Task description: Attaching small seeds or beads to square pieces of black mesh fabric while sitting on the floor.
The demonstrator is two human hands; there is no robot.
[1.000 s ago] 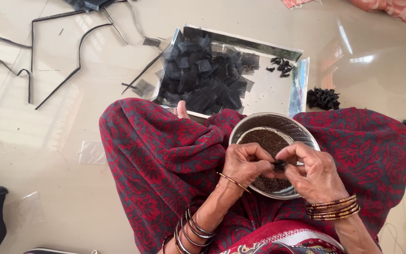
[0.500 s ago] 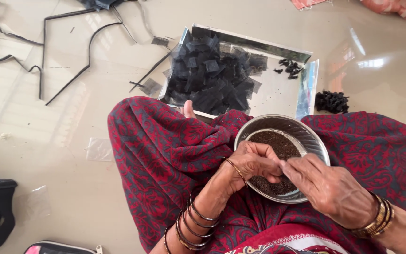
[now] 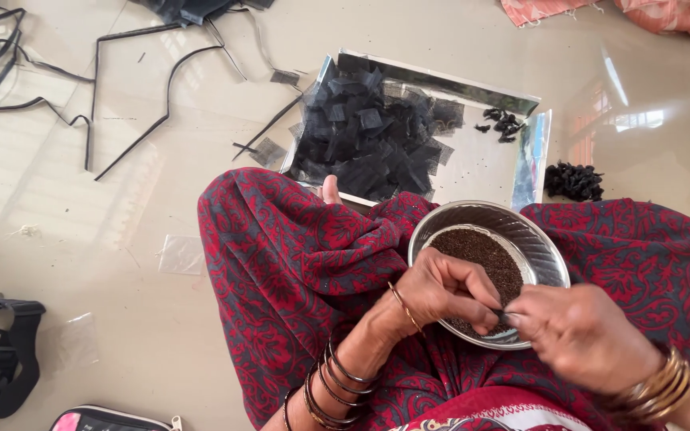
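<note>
Head view: person sits on a pale glossy floor (image 3: 105, 239), lap covered in red patterned cloth (image 3: 297, 263). A round steel bowl (image 3: 541, 243) rests on the lap, holding a layer of dark brown granules (image 3: 481, 255).

Left hand (image 3: 445, 291) is over the near rim of the bowl, fingers curled tight, tips pinching a small dark piece (image 3: 505, 321). Right hand (image 3: 580, 335) meets it from the other side, fingers closed on the same piece. Fingertips of both hands touch at that spot, just above the bowl's near edge. What the piece is exactly: too small to tell, looks like a bit of black net.

Bangles on both wrists: thin ones stacked on the left forearm (image 3: 333, 383), gold ones on the right (image 3: 656, 387).

Beyond the knees: a square metal tray (image 3: 481, 172) on the floor, piled on its left half with black net squares (image 3: 369, 140); a few small dark bundles (image 3: 505, 124) in its far right corner. A clump of more dark bundles (image 3: 573, 182) sits on the floor just right of the tray.

Top left: black net strips and trimmings (image 3: 121, 88) scattered on the floor. Bottom left: a black strap (image 3: 1, 363). Top right: pink-orange cloth (image 3: 600, 12).
</note>
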